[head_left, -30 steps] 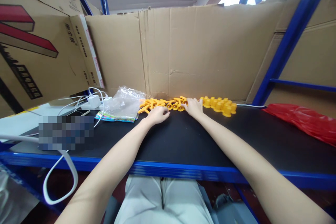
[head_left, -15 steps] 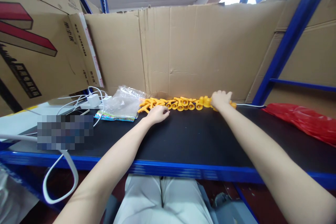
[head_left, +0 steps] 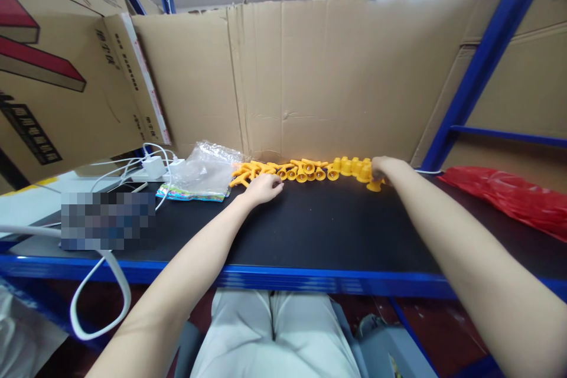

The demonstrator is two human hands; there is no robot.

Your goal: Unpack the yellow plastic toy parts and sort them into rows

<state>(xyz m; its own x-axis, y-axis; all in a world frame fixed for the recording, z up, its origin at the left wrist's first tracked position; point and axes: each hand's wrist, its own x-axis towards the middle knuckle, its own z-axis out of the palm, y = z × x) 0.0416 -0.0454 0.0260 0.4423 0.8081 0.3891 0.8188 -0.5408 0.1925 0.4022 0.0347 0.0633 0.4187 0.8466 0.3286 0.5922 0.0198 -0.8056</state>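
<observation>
Yellow bell-shaped plastic pieces stand upright in a cluster (head_left: 349, 166) at the back of the black shelf. My right hand (head_left: 383, 169) is at the right end of this cluster. Its fingers are closed down around the top of one yellow bell-shaped piece (head_left: 374, 187), partly hidden by the hand. Several others (head_left: 302, 175) lie on their sides, open ends facing me. My left hand (head_left: 264, 188) rests on the shelf with curled fingers and nothing visible in them. Just behind it is a heap of thin orange-yellow stems (head_left: 243, 176).
A clear plastic bag (head_left: 206, 159) lies over a colourful packet (head_left: 195, 194) on the left, beside white chargers and cables (head_left: 153, 166). A red plastic bag (head_left: 509, 198) lies at the right. Cardboard (head_left: 328, 82) walls the back; a blue rail (head_left: 310, 279) edges the front.
My right hand has moved a little right and lower, uncovering several upright bell-shaped pieces. My left hand stays by the stems. The view has shifted slightly.
</observation>
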